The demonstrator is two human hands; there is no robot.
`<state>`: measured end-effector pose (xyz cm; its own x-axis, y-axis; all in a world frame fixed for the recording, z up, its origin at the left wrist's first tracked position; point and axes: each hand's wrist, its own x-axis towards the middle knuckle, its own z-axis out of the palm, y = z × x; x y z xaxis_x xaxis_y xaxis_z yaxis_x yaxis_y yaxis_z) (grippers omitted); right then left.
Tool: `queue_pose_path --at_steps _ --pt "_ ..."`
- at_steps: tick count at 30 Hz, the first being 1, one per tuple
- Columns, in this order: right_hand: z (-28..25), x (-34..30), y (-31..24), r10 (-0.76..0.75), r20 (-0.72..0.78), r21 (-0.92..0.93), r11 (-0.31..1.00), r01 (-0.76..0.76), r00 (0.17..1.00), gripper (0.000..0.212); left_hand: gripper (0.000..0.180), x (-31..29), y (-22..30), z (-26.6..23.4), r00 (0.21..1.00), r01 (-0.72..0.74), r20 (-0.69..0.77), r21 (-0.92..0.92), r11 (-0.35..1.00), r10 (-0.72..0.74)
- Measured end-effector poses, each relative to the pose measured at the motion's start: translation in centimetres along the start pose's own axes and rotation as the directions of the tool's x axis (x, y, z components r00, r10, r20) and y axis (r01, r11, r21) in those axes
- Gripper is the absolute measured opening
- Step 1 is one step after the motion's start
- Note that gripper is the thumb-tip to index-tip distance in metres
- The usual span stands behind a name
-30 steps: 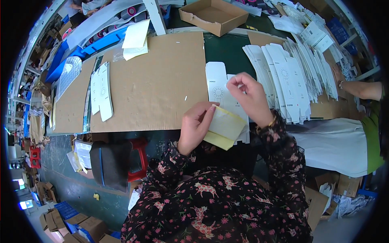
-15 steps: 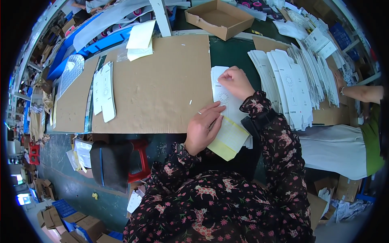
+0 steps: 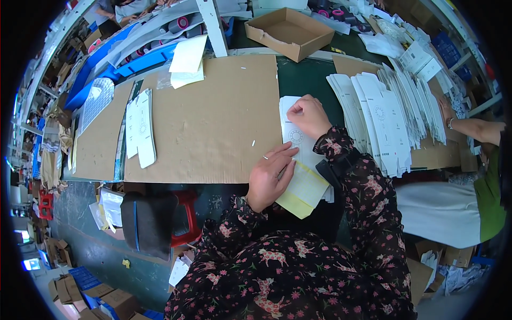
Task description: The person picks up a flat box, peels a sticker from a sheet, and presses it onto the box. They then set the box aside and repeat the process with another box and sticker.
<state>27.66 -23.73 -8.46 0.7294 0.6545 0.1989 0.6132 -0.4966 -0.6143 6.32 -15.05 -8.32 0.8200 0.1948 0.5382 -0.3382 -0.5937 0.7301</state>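
A flat white carton [image 3: 291,111] with a printed round pattern lies in front of me, on top of others of its kind. My right hand [image 3: 310,116] is over its far end, thumb and fingers pinched together; anything between the fingertips is too small to make out. My left hand [image 3: 271,178], with a ring on one finger, rests its fingertips at the carton's left edge. Between its thumb and fingers it grips the corner of a pale yellow sheet [image 3: 306,192], which covers the near part of the carton.
Stacked flat white cartons [image 3: 378,114] stand to the right, where another person's arm [image 3: 472,124] reaches in. Two more cartons [image 3: 141,128] lie on the brown cardboard [image 3: 213,117] at left. Beyond are pale sheets [image 3: 188,58], a white post [image 3: 212,26] and a shallow cardboard tray [image 3: 290,32].
The whole view has shifted slightly, so the table sits lower in the picture. Both hands keep nearly the same pose over the carton, and the yellow sheet stays under the left thumb.
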Motion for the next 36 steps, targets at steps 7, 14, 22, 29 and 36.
queue_pose_path --at_steps 7,14,22,29,36 --pt "0.5 0.2 2.3 -0.016 0.008 0.131 0.991 0.014 1.0 0.024 0.018 -0.3 0.8 0.0 0.999 0.043 -0.022 -0.008 0.999 -0.043" --pt "0.4 -0.7 1.1 -0.018 -0.052 0.211 0.977 0.028 0.998 0.015 0.024 -0.9 0.8 -0.4 0.999 0.047 -0.014 -0.036 0.998 -0.047" --pt "-3.9 -8.6 -3.4 -0.219 -0.205 -0.085 0.975 0.206 0.954 0.029 0.024 -0.9 0.2 -0.6 1.0 0.004 -0.001 -0.04 0.999 -0.004" --pt "-4.9 -18.4 -3.0 -0.01 -0.309 -0.244 0.967 -0.069 0.951 0.032 0.013 -1.8 0.5 -0.8 0.998 0.067 0.004 -0.038 0.997 -0.067" --pt "-3.7 -21.1 -1.9 0.251 -0.242 0.282 0.942 -0.179 0.937 0.027 0.011 -2.8 1.5 0.1 0.972 0.226 -0.035 -0.147 0.963 -0.233"
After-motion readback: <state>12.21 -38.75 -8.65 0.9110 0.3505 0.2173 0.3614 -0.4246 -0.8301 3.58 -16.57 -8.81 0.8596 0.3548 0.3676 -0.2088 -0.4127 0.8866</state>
